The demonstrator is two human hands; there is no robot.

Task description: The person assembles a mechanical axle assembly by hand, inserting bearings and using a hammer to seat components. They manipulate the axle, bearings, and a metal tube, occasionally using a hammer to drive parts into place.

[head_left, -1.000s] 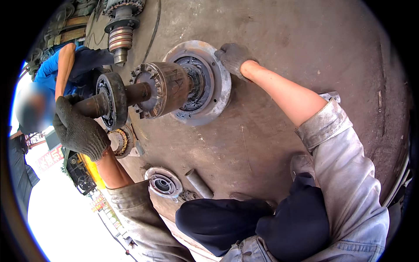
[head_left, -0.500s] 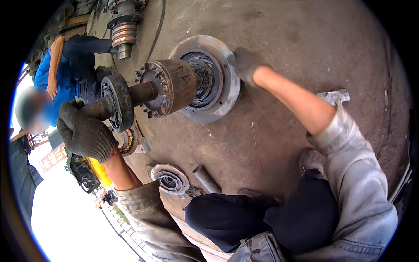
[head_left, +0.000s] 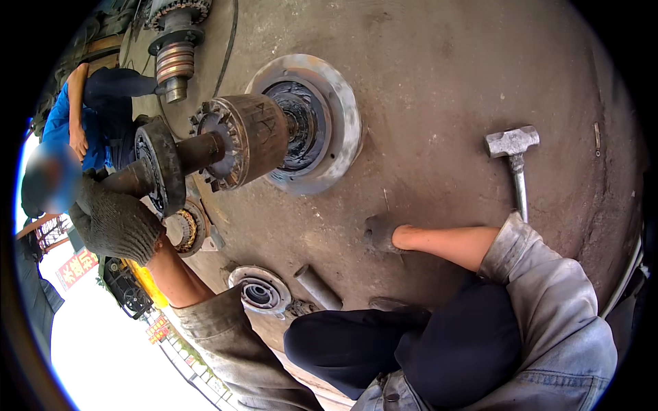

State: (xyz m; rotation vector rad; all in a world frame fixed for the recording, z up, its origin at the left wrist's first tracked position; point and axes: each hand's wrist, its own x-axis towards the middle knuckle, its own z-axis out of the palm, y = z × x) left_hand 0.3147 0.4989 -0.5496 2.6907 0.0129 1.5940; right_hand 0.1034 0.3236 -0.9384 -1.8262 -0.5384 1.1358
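Observation:
My left hand (head_left: 116, 216), in a dark knitted glove, is wrapped round the upper end of a rotor shaft (head_left: 199, 152). The shaft carries a large ball bearing (head_left: 161, 164) and a rusty rotor core (head_left: 253, 140) with a ring of fins. Its lower end stands in the greasy middle of a round metal flange (head_left: 343, 123) on the floor. My right hand (head_left: 382, 233), gloved too, is in front of my knees, apart from the flange. Its fingers are foreshortened and partly hidden, so their closing does not show.
A sledgehammer (head_left: 513, 142) lies on the right. Near my left knee are a round end cover (head_left: 259, 291) and a metal pipe (head_left: 319, 288). Another rotor with copper-coloured rings (head_left: 175, 61) stands at the far left, beside a person in a blue shirt (head_left: 58, 123).
My right hand has left the flange's right rim and come down toward my knees. The hammer, earlier mostly behind my arm, now shows. My left hand keeps its grip on the shaft.

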